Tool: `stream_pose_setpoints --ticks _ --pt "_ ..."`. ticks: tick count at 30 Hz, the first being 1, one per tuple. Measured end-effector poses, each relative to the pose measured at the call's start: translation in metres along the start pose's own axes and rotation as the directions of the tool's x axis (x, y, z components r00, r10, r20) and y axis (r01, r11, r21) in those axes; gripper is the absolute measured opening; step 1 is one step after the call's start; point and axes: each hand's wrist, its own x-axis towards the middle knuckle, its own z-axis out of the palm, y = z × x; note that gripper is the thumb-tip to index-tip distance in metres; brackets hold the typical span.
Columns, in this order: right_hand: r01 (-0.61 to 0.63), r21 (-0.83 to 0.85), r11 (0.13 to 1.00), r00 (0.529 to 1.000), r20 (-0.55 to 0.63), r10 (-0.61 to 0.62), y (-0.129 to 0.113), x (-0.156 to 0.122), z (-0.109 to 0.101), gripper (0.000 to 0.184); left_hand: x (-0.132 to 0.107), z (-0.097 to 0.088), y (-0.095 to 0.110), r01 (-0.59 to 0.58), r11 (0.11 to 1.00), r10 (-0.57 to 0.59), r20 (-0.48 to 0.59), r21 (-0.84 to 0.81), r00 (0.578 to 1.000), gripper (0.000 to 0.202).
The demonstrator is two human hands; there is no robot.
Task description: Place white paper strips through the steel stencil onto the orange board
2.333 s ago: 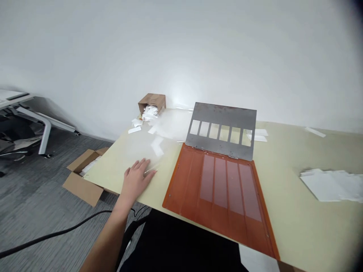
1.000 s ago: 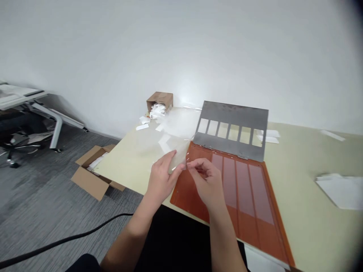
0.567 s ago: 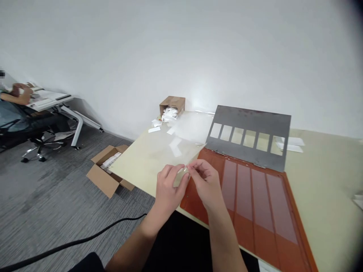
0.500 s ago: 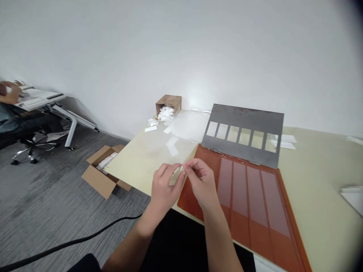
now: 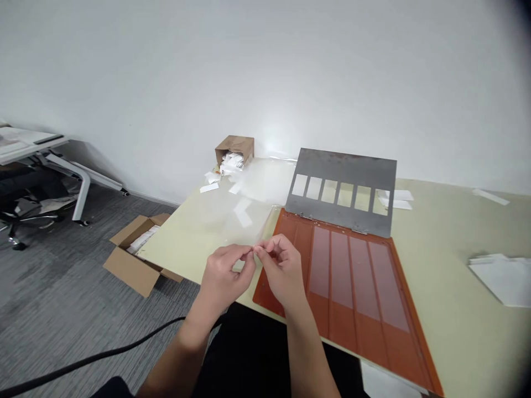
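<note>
My left hand [image 5: 226, 273] and my right hand [image 5: 281, 269] meet fingertip to fingertip above the near edge of the pale yellow table [image 5: 452, 309]. Together they pinch a thin clear plastic sleeve [image 5: 254, 239] that is hard to see against the table. Just right of my hands lies an orange-brown tray [image 5: 290, 271] with several long channels, three of them holding clear strips. A grey metal plate [image 5: 344, 166] with several rectangular windows stands hinged up at the tray's far edge.
A tipped brown cardboard box [image 5: 234, 148] spills white slips at the table's far left corner, beside a pile of clear sleeves [image 5: 265, 179]. White sheets [image 5: 500, 271] lie at the right. An open carton [image 5: 133, 257] and a black cable [image 5: 83, 362] are on the grey floor.
My left hand left the table and lifted a clear sleeve; my right hand came in to meet it. Both hands have since drawn nearer to me, pinching the sleeve's edge.
</note>
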Motion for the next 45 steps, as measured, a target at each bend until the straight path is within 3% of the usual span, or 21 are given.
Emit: stream_pose_setpoints --ticks 5,8,13,20,30,36,41,45 --pt "0.053 -0.140 0.989 0.998 0.023 -0.050 -0.004 -0.005 0.001 0.025 -0.001 -0.003 -0.003 -0.048 0.994 0.044 0.044 0.098 0.998 0.014" --pt "0.037 -0.143 0.989 0.999 0.010 -0.036 -0.008 -0.007 0.003 0.026 -0.002 -0.003 0.001 -0.037 0.982 0.036 0.011 0.184 0.999 0.007" --pt "-0.050 0.005 0.999 0.994 -0.102 0.050 -0.008 -0.009 0.013 0.024 -0.003 -0.002 0.009 -0.047 0.960 0.068 -0.068 0.276 0.995 0.004" --pt "-0.124 0.215 0.969 0.979 -0.132 0.155 -0.004 -0.010 0.019 0.033 -0.004 -0.001 0.009 -0.040 0.964 0.065 -0.088 0.262 0.994 0.004" --pt "-0.137 0.185 0.973 0.972 -0.166 0.168 0.001 -0.011 0.019 0.038 -0.003 -0.001 0.008 0.050 0.980 -0.028 -0.115 0.194 0.993 0.009" --pt "-0.136 0.067 0.988 0.977 -0.157 0.145 0.006 -0.010 0.017 0.037 -0.001 -0.004 0.010 0.218 0.975 -0.216 -0.036 0.053 0.976 0.011" --pt "-0.110 -0.030 0.993 0.986 -0.132 0.105 0.005 -0.010 0.013 0.033 0.001 -0.004 0.008 0.266 0.964 -0.266 -0.010 0.025 0.964 0.012" --pt "-0.059 -0.140 0.988 0.997 -0.059 0.051 -0.001 -0.009 0.006 0.024 0.003 -0.004 0.004 0.393 0.919 -0.387 0.099 -0.047 0.917 0.011"
